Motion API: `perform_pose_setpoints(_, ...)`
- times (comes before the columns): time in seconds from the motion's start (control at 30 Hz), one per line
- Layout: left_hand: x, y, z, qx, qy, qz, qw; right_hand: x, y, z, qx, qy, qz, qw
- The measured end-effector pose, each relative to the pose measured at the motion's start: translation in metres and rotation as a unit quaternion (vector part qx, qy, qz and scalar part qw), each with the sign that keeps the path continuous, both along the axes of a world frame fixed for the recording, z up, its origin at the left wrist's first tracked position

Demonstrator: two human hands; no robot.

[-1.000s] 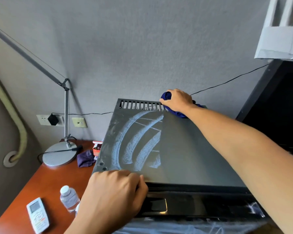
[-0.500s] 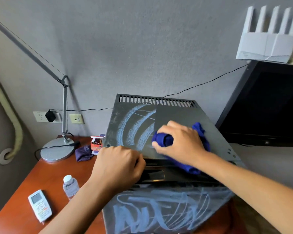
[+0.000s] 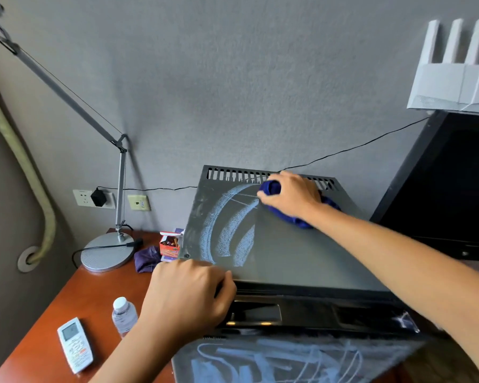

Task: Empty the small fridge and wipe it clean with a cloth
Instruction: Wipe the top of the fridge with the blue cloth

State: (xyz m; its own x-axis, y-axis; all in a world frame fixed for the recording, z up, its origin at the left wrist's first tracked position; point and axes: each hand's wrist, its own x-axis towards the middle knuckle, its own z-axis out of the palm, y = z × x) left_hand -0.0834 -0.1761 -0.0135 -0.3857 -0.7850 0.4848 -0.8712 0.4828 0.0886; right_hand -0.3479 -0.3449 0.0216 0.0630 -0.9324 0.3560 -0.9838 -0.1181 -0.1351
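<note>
The small dark fridge stands on the wooden desk, seen from above. Pale dusty arcs mark the left half of its top, and light streaks show on its front door at the bottom. My right hand grips a bunched blue cloth and presses it on the fridge top near the rear vent slots. My left hand rests curled over the front left edge of the fridge top.
On the desk left of the fridge lie a white remote, a small water bottle, a purple rag, a small red box and a lamp base. A black TV stands right, a white router above it.
My right hand has swept the blue cloth from the front middle of the fridge top back up to the rear vents. My left hand stays on the front left edge.
</note>
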Motion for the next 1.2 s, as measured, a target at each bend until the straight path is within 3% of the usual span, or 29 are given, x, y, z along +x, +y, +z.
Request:
perform_pose_setpoints(0.17, 0.0, -0.001, 0.001, 0.004, 0.003, 0.012, 1.0, -0.019, -0.103, 0.004, 0.028, -0.015, -0.043, 0.999)
perform_pose_setpoints(0.37, -0.001, -0.001, 0.001, 0.007, 0.009, 0.029, 1.0, -0.018, -0.11, 0.0, 0.017, -0.02, -0.053, 0.998)
perform_pose_setpoints(0.5, -0.001, -0.001, 0.002, 0.006, 0.016, 0.034, 0.999, -0.005, -0.053, -0.001, 0.002, -0.018, -0.023, 1.0)
perform_pose_setpoints(0.77, -0.003, 0.001, -0.001, 0.012, 0.007, 0.053, 0.998, 0.042, 0.156, -0.013, -0.045, -0.025, 0.081, 0.995)
perform_pose_setpoints(0.9, -0.002, 0.001, -0.001, 0.016, 0.002, 0.058, 0.998, 0.049, 0.196, -0.016, -0.07, -0.044, 0.113, 0.99)
perform_pose_setpoints(1.07, -0.003, 0.0, -0.003, 0.01, 0.013, 0.052, 0.999, 0.053, 0.157, -0.015, -0.086, -0.002, 0.086, 0.993)
perform_pose_setpoints(1.2, -0.005, -0.001, -0.004, 0.004, 0.019, 0.054, 0.998, 0.038, 0.05, -0.002, -0.013, 0.006, 0.013, 1.0)
